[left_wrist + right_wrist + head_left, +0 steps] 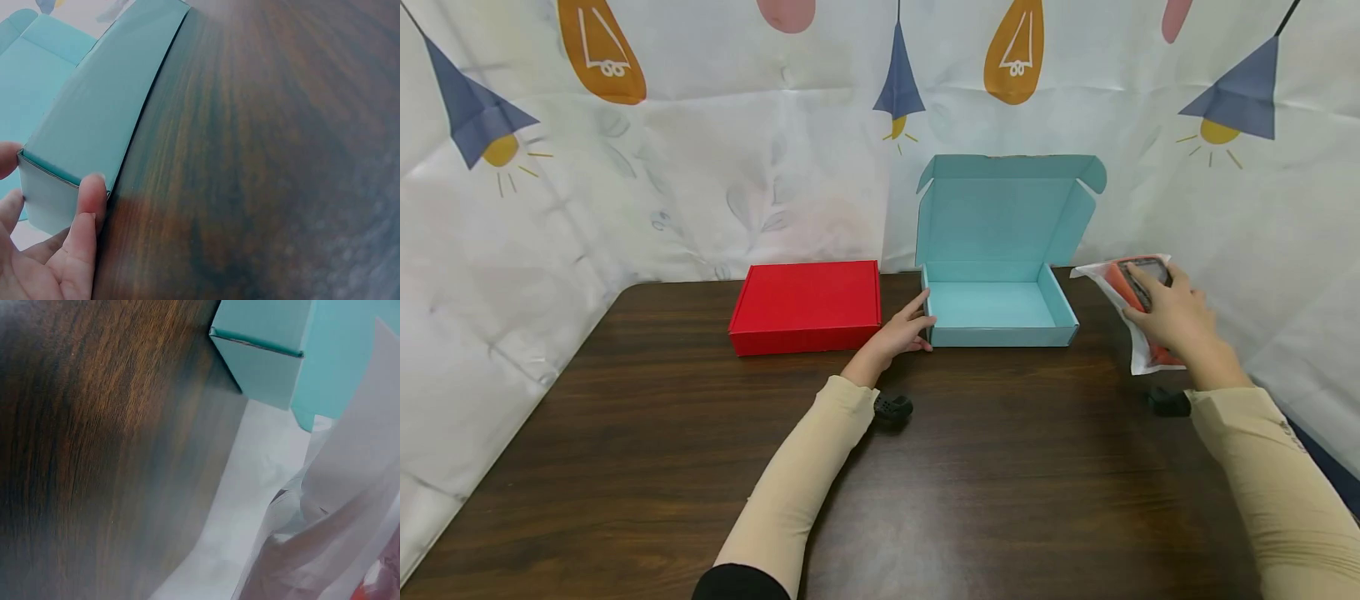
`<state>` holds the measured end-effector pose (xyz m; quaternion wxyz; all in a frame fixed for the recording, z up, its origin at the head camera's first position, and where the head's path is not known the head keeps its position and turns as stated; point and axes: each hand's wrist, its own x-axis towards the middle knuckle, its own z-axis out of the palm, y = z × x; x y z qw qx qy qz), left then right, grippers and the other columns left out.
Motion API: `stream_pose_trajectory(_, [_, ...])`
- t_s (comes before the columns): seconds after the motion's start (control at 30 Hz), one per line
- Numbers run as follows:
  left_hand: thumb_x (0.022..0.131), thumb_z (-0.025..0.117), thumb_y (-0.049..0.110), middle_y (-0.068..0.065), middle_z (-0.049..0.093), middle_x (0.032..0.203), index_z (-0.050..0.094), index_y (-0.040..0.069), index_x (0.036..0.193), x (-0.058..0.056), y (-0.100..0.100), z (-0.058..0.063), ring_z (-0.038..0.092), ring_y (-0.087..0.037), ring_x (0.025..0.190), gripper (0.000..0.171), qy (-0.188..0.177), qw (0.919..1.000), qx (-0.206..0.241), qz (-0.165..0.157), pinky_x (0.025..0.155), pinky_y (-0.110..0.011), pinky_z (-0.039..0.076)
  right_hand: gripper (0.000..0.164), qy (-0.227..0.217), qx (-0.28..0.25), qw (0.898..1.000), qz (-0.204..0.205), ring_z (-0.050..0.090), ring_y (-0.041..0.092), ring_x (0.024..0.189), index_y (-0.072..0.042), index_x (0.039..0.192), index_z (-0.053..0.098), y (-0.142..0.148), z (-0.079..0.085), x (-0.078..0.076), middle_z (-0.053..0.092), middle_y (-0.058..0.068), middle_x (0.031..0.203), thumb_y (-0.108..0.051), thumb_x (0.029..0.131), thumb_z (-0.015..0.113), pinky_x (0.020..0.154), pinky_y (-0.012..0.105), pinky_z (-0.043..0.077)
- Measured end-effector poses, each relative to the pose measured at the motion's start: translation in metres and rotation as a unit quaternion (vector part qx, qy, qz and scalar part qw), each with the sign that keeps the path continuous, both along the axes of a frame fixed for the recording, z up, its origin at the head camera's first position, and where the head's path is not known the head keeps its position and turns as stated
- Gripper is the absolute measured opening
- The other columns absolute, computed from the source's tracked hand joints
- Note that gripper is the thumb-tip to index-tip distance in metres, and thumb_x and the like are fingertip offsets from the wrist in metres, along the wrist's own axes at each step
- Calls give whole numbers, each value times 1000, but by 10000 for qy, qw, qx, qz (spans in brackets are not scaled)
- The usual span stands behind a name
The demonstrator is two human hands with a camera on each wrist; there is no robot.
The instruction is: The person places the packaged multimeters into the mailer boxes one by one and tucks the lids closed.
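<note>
Head view: my left hand grips the teal mailer box; my right hand grasps the plastic pouch right of it. I judge: pickup; next calls for clearing the box's wall.

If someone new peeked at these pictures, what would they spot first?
Probably the bright red box, closed, on the dark table. Just right of it is a light blue box with its lid raised. Farther right, the person's right grip holds a white-edged packet with orange-red contents.
</note>
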<state>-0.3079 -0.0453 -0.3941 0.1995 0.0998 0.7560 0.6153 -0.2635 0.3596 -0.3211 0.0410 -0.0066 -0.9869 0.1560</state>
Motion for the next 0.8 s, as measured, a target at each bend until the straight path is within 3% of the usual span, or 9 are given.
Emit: stream_pose_trajectory(0.8, [109,50,28,-13,30,164,18,34,166,0,0,-2,65,-17,82,66,60,10000,-11,-11,107,-44,45,80,397,310,9970,589,33,75,115,-14,163,24,-23,14,27,10,41,157,-25,97,67,78,75,40])
